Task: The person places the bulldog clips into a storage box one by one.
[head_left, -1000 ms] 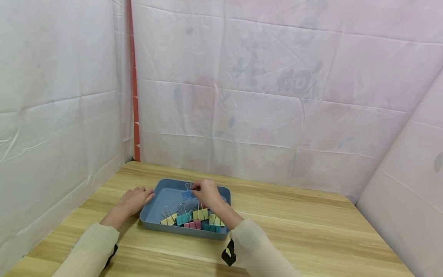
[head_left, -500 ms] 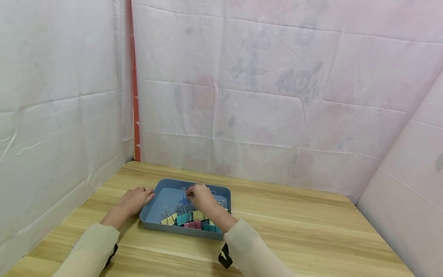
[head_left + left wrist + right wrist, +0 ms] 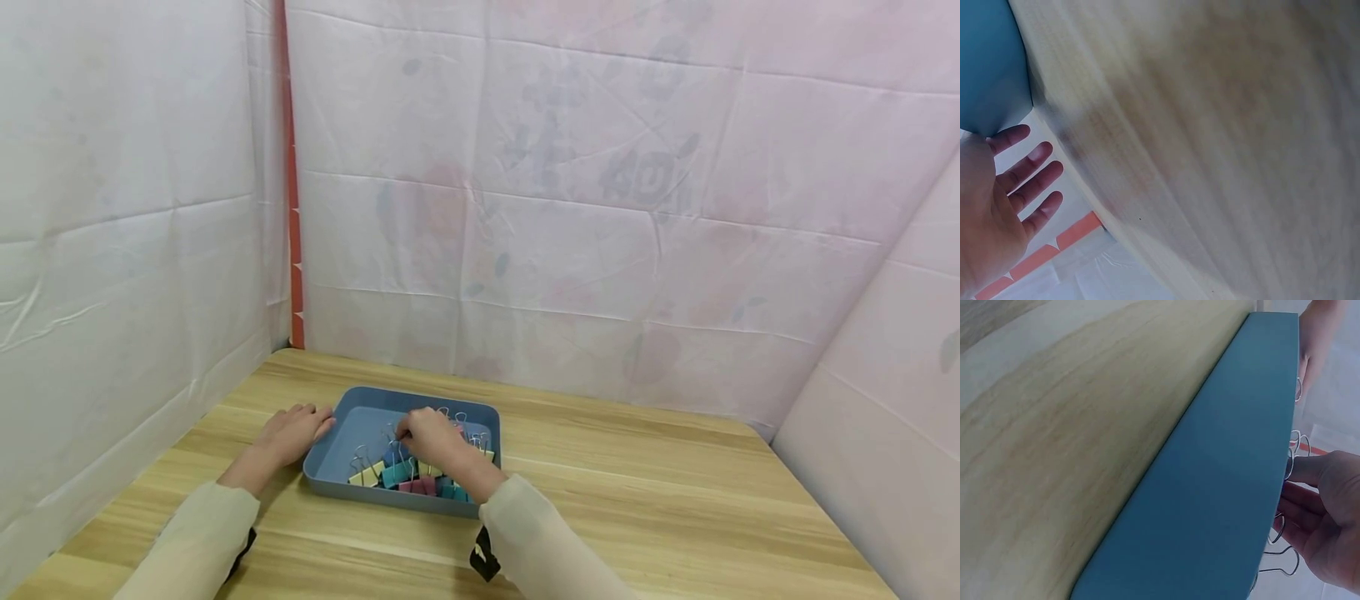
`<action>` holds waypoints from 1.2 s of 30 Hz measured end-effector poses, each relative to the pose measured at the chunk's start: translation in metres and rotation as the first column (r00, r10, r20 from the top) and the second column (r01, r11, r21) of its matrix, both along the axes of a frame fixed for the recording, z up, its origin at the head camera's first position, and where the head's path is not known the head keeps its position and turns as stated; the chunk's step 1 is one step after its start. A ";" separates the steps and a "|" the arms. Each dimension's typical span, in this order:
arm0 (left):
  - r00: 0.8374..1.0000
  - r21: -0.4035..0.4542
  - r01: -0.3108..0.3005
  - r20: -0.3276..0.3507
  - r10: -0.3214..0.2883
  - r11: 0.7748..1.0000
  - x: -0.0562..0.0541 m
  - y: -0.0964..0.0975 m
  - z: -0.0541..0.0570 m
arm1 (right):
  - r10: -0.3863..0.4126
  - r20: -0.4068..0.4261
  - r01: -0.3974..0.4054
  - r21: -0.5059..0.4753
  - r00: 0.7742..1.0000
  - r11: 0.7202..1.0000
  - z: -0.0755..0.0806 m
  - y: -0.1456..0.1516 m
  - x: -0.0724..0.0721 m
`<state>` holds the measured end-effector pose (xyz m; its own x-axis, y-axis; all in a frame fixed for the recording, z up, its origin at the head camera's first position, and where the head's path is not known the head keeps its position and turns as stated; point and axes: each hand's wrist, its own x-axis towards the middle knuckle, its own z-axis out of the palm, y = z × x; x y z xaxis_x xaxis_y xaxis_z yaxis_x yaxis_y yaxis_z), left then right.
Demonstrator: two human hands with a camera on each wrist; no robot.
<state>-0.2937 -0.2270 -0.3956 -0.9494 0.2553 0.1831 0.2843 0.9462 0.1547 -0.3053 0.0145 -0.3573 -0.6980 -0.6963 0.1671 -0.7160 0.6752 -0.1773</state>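
Observation:
A blue-grey tray stands on the table with several coloured binder clips in it. My right hand reaches into the tray and pinches a blue binder clip, close behind a teal binder clip. In the right wrist view, thumb and fingers of my right hand are curled behind the tray wall, near wire handles. A yellow binder clip and a pink binder clip are along the front side. My left hand lies with extended fingers at the tray's left rim.
More clips sit at the tray's right side, partly hidden by my right hand and forearm. The wood-grain table extends to the right. White printed sheets hang behind and at both sides, with an orange strip at the back left corner.
My right hand has brought the blue binder clip from the tray's back toward its front row, down among the other clips. The left hand has stayed at the rim.

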 end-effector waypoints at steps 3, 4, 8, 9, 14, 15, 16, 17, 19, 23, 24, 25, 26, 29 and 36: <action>1.000 0.002 0.000 0.011 0.000 1.000 -0.001 0.000 0.000 | 0.004 0.005 -0.004 0.009 1.000 1.000 -0.001 0.001 0.000; 1.000 0.001 -0.001 0.013 0.001 1.000 -0.001 0.000 0.000 | 0.004 0.006 -0.004 0.016 1.000 1.000 -0.001 0.001 0.000; 1.000 0.001 -0.006 0.023 0.006 1.000 -0.002 0.001 0.000 | 0.008 -0.013 -0.008 0.037 1.000 0.999 -0.003 0.002 0.000; 1.000 -0.001 -0.006 0.024 0.006 1.000 -0.002 0.001 0.000 | 0.010 -0.024 -0.009 0.043 1.000 0.999 -0.004 0.002 0.000; 1.000 -0.001 -0.006 0.010 0.006 1.000 0.000 0.001 0.000 | 0.013 -0.063 -0.010 0.057 0.998 0.998 -0.005 0.004 -0.001; 1.000 -0.003 -0.006 0.007 0.006 1.000 0.000 0.001 0.000 | 0.012 -0.066 -0.008 0.056 0.998 0.998 -0.005 0.005 -0.001; 1.000 -0.004 -0.007 0.007 0.007 1.000 -0.001 0.001 0.000 | 0.011 -0.064 -0.008 0.049 0.998 0.999 -0.005 0.005 -0.001; 1.000 -0.005 -0.007 0.007 0.007 1.000 -0.001 0.001 0.000 | 0.009 -0.060 -0.007 0.041 0.998 0.999 -0.005 0.006 -0.001; 1.000 -0.009 -0.008 0.011 0.008 1.000 -0.002 0.000 -0.001 | 0.006 -0.045 -0.006 0.017 0.999 1.000 -0.004 0.008 0.000; 1.000 -0.015 -0.005 0.008 0.005 1.000 -0.002 -0.001 -0.001 | 0.033 -0.027 -0.034 -0.054 0.999 0.998 -0.001 0.011 0.001; 1.000 -0.016 -0.005 0.007 0.005 1.000 -0.002 -0.001 -0.002 | 0.043 -0.027 -0.045 -0.071 0.999 0.996 -0.001 0.013 0.001; 1.000 -0.016 -0.004 0.006 0.004 1.000 -0.002 -0.002 -0.002 | 0.057 -0.029 -0.059 -0.088 0.998 0.994 0.000 0.014 0.001; 1.000 -0.016 -0.004 0.007 0.004 1.000 -0.001 -0.002 -0.002 | 0.070 -0.036 -0.073 -0.103 0.997 0.992 0.001 0.016 0.002; 1.000 -0.016 -0.004 0.012 0.004 1.000 0.000 -0.003 -0.002 | 0.096 -0.079 -0.107 -0.142 0.992 0.984 0.005 0.023 0.002; 1.000 -0.028 -0.004 -0.012 0.003 1.000 -0.004 -0.003 0.002 | 0.082 -0.176 -0.127 -0.267 0.981 0.955 0.011 0.057 -0.008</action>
